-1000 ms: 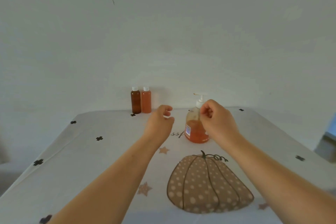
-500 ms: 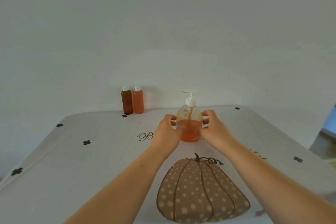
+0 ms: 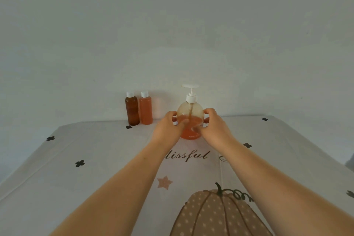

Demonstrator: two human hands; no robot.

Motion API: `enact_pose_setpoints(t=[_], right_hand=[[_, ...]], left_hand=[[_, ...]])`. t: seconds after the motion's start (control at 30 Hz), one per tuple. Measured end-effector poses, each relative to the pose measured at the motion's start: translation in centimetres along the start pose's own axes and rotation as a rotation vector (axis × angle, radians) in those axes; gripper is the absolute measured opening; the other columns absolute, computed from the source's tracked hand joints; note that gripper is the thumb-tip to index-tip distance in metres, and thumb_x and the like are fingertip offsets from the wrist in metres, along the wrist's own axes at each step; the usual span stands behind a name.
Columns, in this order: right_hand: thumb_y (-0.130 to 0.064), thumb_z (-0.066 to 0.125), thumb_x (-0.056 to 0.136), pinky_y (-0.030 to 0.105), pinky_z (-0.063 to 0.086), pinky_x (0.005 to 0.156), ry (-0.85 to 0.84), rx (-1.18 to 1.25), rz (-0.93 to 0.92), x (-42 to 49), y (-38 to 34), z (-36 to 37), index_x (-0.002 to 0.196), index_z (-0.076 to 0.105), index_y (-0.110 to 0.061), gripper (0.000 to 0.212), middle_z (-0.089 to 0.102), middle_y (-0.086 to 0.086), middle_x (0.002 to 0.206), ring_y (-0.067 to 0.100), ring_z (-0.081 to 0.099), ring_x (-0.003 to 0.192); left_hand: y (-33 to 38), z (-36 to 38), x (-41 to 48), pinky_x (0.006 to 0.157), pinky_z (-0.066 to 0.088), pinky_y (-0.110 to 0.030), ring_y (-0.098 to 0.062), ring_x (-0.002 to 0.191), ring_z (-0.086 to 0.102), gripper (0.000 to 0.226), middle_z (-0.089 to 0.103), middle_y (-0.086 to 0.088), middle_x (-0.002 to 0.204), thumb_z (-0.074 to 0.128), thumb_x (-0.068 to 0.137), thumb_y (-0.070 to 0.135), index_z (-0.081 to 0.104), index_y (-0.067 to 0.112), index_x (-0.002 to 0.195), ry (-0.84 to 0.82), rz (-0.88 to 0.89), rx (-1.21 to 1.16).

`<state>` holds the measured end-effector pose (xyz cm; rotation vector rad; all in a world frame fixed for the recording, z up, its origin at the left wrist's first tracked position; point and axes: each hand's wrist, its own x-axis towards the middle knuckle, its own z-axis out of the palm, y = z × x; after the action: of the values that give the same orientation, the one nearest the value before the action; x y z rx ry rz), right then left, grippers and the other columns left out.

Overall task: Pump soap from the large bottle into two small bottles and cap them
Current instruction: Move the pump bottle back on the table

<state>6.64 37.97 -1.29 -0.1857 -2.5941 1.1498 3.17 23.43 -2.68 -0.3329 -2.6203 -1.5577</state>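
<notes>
A pale wall (image 3: 172,34) fills the upper part of the view, behind the desk (image 3: 76,188), which is covered with a light cloth printed with a dotted pumpkin (image 3: 216,216), a star (image 3: 164,182), small black crosses and script lettering. Two bare forearms reach forward over it. The left hand (image 3: 168,130) and right hand (image 3: 214,128) cup the large bottle (image 3: 190,115) from either side, fingers (image 3: 209,111) curled round its round clear body and thumbs pressed on its near face; it stands upright on the desk, about half full of orange soap, its white pump head (image 3: 190,86) above the fingers and untouched. To the left of the left fingers, well apart and by the wall, stand two small bottles touching each other, both with white caps on: a dark brown bottle (image 3: 132,111) and, nearer the fingers, an orange bottle (image 3: 146,110).
</notes>
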Motion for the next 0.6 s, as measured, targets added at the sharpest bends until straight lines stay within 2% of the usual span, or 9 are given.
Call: enact_pose_setpoints(t=[0.13,0.33,0.47,0.6], right_hand=[[-0.023,0.069,0.085,0.029,0.045,0.070,0.007,-0.010,0.005,1.8,0.1,1.0,0.132,0.040,-0.018,0.055,0.057,-0.002,0.104,0.015,0.057,0.089],[-0.029,0.070,0.084,0.042,0.053,0.085,0.032,-0.023,0.033,4.1,-0.2,2.4,0.136,0.035,-0.020,0.064,0.058,0.003,0.119,0.022,0.062,0.101],[-0.028,0.068,0.085,0.037,0.051,0.080,0.039,-0.012,0.036,4.6,-0.2,2.9,0.134,0.035,-0.020,0.060,0.054,0.006,0.122,0.023,0.061,0.101],[-0.027,0.068,0.086,0.037,0.049,0.082,0.045,0.001,0.032,4.3,0.1,2.9,0.137,0.034,-0.019,0.062,0.052,0.007,0.126,0.024,0.059,0.104]], left_hand=[[-0.3,-0.1,1.7,0.083,0.040,-0.025,-0.016,0.116,0.059,0.051,0.058,0.001,0.138,0.059,0.098,0.036,0.046,0.018,0.144,0.012,0.009,-0.003],[-0.7,0.2,3.8,0.085,0.041,-0.026,-0.013,0.112,0.058,0.044,0.057,0.001,0.140,0.055,0.101,0.028,0.046,0.020,0.144,0.004,0.033,0.003],[-0.8,0.1,4.7,0.082,0.039,-0.025,-0.011,0.109,0.059,0.042,0.059,0.003,0.137,0.056,0.100,0.026,0.049,0.021,0.140,0.002,0.022,0.020],[0.0,-0.5,5.0,0.085,0.040,-0.027,-0.018,0.122,0.056,0.049,0.054,0.001,0.143,0.057,0.099,0.030,0.045,0.019,0.145,0.023,-0.003,0.043]])
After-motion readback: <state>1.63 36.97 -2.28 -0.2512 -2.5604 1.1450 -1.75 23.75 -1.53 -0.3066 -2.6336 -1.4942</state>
